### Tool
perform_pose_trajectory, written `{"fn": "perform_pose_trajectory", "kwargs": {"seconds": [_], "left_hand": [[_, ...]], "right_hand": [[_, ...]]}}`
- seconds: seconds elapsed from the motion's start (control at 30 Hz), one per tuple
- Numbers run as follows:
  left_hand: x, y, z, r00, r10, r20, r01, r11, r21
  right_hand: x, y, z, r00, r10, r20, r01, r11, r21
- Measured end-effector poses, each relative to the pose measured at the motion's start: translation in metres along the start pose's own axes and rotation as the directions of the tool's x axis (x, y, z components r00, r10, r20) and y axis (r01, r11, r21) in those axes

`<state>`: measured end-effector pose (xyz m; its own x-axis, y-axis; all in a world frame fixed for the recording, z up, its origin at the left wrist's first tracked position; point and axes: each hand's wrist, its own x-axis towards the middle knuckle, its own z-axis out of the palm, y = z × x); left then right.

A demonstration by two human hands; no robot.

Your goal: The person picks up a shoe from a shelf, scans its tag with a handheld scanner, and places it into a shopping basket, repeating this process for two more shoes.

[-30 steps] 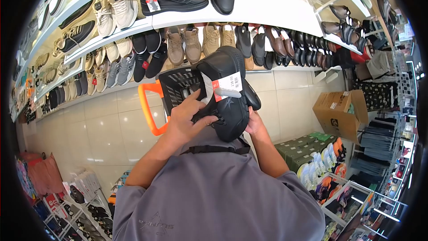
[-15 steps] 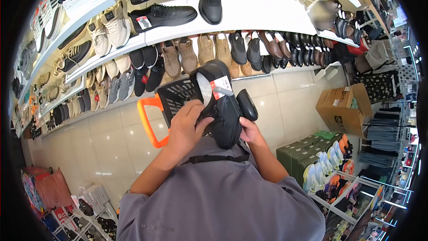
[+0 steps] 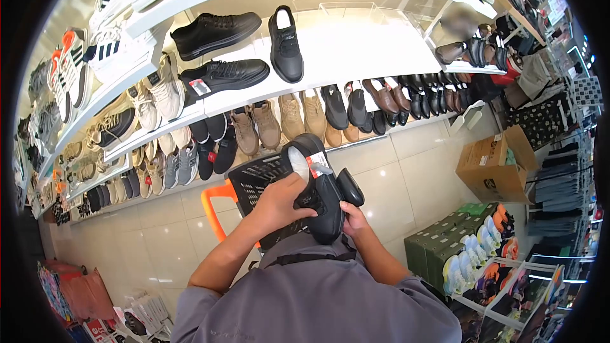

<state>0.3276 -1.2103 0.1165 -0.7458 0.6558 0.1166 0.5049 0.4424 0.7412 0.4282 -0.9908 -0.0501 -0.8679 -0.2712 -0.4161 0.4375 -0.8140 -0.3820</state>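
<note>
I see both hands up in front of the chest, between my grey shirt (image 3: 318, 298) and the white wall shelves (image 3: 356, 51) lined with shoes. The room to move is narrow upward: the lowest shelf edge with its row of tan and black shoes (image 3: 318, 111) sits just above the raised black lace-up sneaker (image 3: 321, 194). Below and to the left the pale tiled wall (image 3: 159, 241) is bare, and more open room lies to the right, toward the brown cardboard box (image 3: 499, 165) on the floor.

My left hand (image 3: 279, 203) is closed over the sneaker's laced top, fingers curled onto it. My right hand (image 3: 354, 219) grips it from the underside; a second dark shoe (image 3: 351, 185) rests just above that hand, touching the first. The sneaker stands heel up, its pale insole showing, with a red and white tag (image 3: 319, 164) hanging at the opening. Behind it, pressed near the left forearm, is the black mesh plastic basket with an orange handle (image 3: 257, 181).
</note>
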Motion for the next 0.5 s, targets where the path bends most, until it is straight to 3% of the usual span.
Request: {"fn": "perform_pose_trajectory", "kwargs": {"seconds": [0.07, 0.17, 0.23, 0.33, 0.5], "left_hand": [[0.022, -0.006, 0.007, 0.998, 0.011, 0.058, -0.013, 0.999, 0.030], [0.069, 0.001, 0.012, 0.994, 0.105, -0.006, -0.104, 0.989, 0.102], [0.105, 0.004, 0.009, 0.991, 0.130, -0.044, -0.120, 0.977, 0.178], [0.168, 0.003, -0.006, 0.973, 0.182, -0.144, -0.135, 0.947, 0.290], [0.275, -0.028, -0.038, 0.916, 0.210, -0.342, -0.046, 0.902, 0.429]], "right_hand": [[0.009, -0.016, -0.005, 0.999, -0.031, 0.014, 0.030, 0.999, 0.019], [0.030, -0.051, -0.010, 0.995, -0.072, 0.074, 0.064, 0.993, 0.096], [0.049, -0.079, -0.005, 0.974, -0.221, 0.054, 0.224, 0.972, -0.066], [0.072, -0.122, -0.012, 0.959, -0.220, 0.177, 0.249, 0.955, -0.163], [0.079, -0.152, -0.051, 0.994, -0.083, 0.066, 0.097, 0.965, -0.242]]}}
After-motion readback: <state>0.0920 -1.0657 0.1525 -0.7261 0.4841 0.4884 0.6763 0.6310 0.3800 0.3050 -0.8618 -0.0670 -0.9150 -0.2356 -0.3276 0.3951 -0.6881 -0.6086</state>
